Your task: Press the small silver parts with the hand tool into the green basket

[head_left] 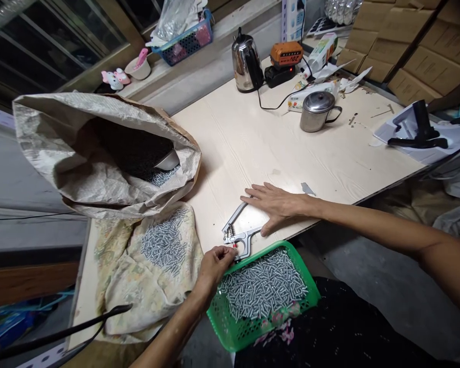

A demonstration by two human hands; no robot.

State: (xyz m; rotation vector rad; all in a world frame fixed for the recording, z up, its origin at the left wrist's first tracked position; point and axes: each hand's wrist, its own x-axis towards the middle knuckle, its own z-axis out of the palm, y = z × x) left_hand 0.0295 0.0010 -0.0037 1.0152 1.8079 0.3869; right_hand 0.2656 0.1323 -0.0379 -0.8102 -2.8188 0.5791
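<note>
A silver hand-press tool (247, 244) with two long handles, a spring and a small red part lies on the table near its front edge. My left hand (216, 263) is at the tool's jaw, thumb and fingers pinched together beside the red part; whatever sits between the fingertips is too small to make out. My right hand (278, 204) lies over the handle ends with its fingers stretched out and the thumb apart. Just below the tool, a green plastic basket (315, 291) full of small silver metal pins (264, 286) rests at my lap.
More pins lie on a patterned cloth (138, 301) at left. Behind it leans a large open sack (42, 133) with a metal scoop (167, 161) inside. On the table (230, 138) stand a kettle (246, 61), a battery on its charger (285, 59) and a lidded metal mug (315, 116).
</note>
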